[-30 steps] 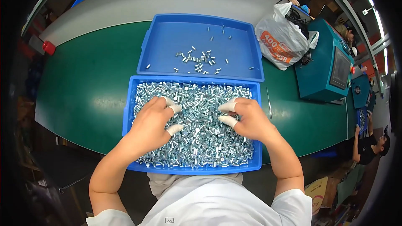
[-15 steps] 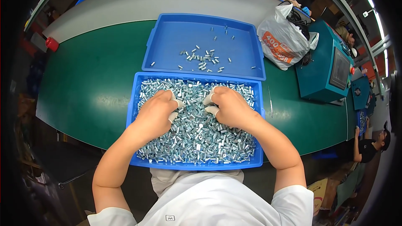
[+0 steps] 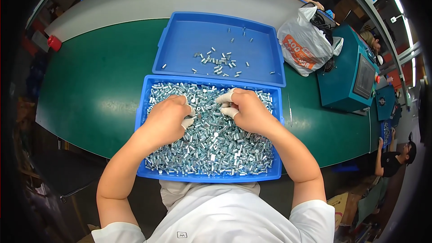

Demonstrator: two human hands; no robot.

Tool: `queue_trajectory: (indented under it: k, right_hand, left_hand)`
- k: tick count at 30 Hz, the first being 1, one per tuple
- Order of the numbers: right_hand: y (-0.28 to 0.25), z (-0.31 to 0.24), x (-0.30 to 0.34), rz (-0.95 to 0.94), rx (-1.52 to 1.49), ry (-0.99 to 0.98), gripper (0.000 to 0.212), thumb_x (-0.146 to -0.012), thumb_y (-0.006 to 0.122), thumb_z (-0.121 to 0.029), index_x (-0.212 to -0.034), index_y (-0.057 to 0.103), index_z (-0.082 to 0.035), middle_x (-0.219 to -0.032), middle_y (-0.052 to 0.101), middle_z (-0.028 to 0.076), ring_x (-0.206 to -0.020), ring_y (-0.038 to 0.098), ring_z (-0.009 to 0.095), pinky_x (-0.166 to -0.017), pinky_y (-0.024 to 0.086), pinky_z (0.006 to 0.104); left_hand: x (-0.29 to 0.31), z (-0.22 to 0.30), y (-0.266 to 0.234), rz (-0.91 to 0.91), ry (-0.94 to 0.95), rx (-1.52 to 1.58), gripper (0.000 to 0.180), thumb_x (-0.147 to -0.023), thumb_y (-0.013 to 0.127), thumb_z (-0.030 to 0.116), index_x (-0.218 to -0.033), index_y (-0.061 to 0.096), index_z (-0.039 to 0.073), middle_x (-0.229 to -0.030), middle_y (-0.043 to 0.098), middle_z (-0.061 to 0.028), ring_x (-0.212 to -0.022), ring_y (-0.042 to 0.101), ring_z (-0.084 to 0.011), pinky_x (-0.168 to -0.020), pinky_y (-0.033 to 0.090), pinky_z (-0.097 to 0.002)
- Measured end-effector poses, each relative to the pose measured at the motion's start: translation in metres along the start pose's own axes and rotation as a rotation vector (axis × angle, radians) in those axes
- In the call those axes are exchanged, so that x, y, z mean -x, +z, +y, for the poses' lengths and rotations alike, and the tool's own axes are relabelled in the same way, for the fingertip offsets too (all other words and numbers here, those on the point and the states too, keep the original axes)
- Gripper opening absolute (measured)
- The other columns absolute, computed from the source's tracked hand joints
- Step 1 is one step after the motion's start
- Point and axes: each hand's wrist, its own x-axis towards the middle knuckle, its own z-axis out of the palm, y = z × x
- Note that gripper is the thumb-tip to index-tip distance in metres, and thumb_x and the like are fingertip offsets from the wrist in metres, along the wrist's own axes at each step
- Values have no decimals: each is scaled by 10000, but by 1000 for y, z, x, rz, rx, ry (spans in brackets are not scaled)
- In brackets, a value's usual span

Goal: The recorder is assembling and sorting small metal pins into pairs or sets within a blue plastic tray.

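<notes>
Green matting covers a long curved workbench, with a pale grey strip running along its far edge. At the far left of that strip sits a small red cap-like object. Directly in front of the person lies a shallow blue plastic tray heaped with small silvery metal sleeves, short cylindrical parts piled edge to edge. The left hand rests palm down on the heap, its fingers curled into the parts and white finger cots showing on the tips; whether it actually grips any sleeve cannot be told. Just beside it, the right hand also lies on the pile, its cot-covered thumb and forefinger pinched together toward the left hand, seemingly on 1 or 2 sleeves, though the piece itself is too small to make out. The 2 hands nearly meet over the middle of the tray.

Beyond this tray, touching its far rim, sits a second blue tray holding only a thin scatter of the same sleeves. Right of the near tray a thin metal rod lies on the mat. Farther right stand a white plastic bag with orange print and a teal machine with a screen. Other people sit at the top and right edges.
</notes>
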Motion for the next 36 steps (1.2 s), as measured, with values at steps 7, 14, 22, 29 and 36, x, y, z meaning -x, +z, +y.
queue_trajectory:
  k: [7, 14, 22, 29, 36]
  right_hand:
    - [4, -12, -13, -186, 297, 140, 160, -796, 741, -108, -942, 770, -49, -904, 734, 183, -890, 711, 380, -797, 558, 478]
    - [2, -23, -24, -287, 405, 160, 173, -776, 723, -92, -935, 782, -59, -848, 744, 170, -838, 723, 356, -777, 566, 451]
    - [7, -21, -25, -258, 469, 133, 164, -778, 714, -80, -926, 783, -61, -853, 744, 168, -853, 722, 355, -775, 564, 460]
    - [4, -8, -14, -145, 307, 22, 155, -785, 724, -70, -928, 777, -47, -867, 732, 172, -806, 705, 365, -747, 555, 457]
    - [7, -2, -12, -146, 333, -31, 161, -802, 754, -90, -954, 761, -37, -852, 715, 170, -776, 691, 364, -729, 542, 459]
  left_hand:
    - [-2, 7, 1, -4, -34, -14, 161, -693, 740, 21, -852, 717, 14, -917, 622, -136, -992, 633, -342, -821, 544, -457]
    - [2, -4, -3, 148, 3, 20, 125, -768, 765, 18, -887, 727, 17, -850, 640, -115, -805, 634, -321, -699, 516, -434]
    - [19, -12, -4, 203, -112, 217, 128, -793, 781, 4, -908, 731, 29, -808, 655, -85, -681, 586, -210, -616, 487, -350]
    - [20, -4, -9, 201, -216, 133, 91, -805, 758, 29, -888, 722, 29, -847, 686, -124, -797, 686, -315, -708, 536, -419]
    - [25, -13, 2, 214, -135, 35, 116, -791, 759, 41, -901, 723, 30, -843, 679, -122, -846, 683, -329, -740, 542, -444]
